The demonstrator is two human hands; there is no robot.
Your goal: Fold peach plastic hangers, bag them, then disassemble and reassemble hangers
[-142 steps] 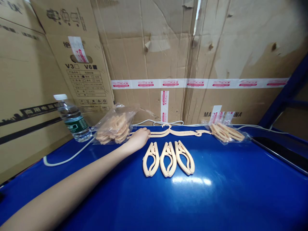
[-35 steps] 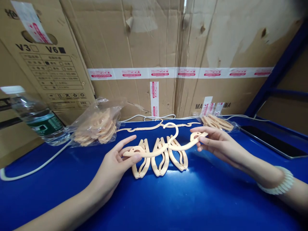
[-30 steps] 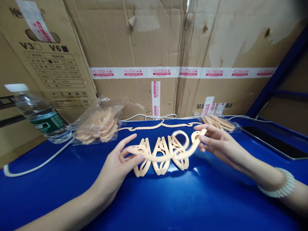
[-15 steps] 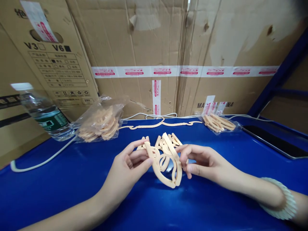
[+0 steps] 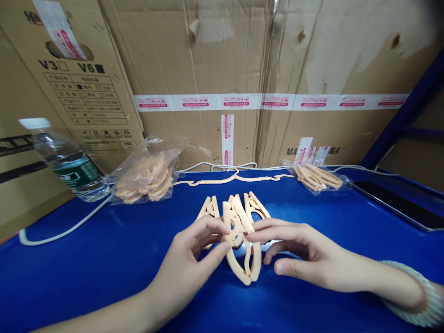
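Observation:
My left hand (image 5: 199, 252) pinches a beige folding clothes hanger (image 5: 257, 262) between thumb and fingers along its left bar. The hanger is folded into a narrow pointed shape, its tip toward me, raised a little above the table. My right hand (image 5: 301, 252) lays its outstretched fingertips on the hanger's right bar; its thumb stands apart, gripping nothing. Behind lie more folded hangers, one on the left (image 5: 214, 206) and one on the right (image 5: 258, 203), with another partly hidden behind the held one.
An unfolded hanger (image 5: 217, 181) lies along the back of the blue table (image 5: 138, 259). Bagged hangers sit at left (image 5: 147, 180) and right (image 5: 317, 175). A water bottle (image 5: 78, 169) stands far left, a dark phone-like device (image 5: 398, 206) lies right. White cable and cardboard boxes (image 5: 194, 55) line the back.
The held hanger has come slightly nearer and its two bars are closer together. My right fingers have stretched out and moved from its side onto its right bar.

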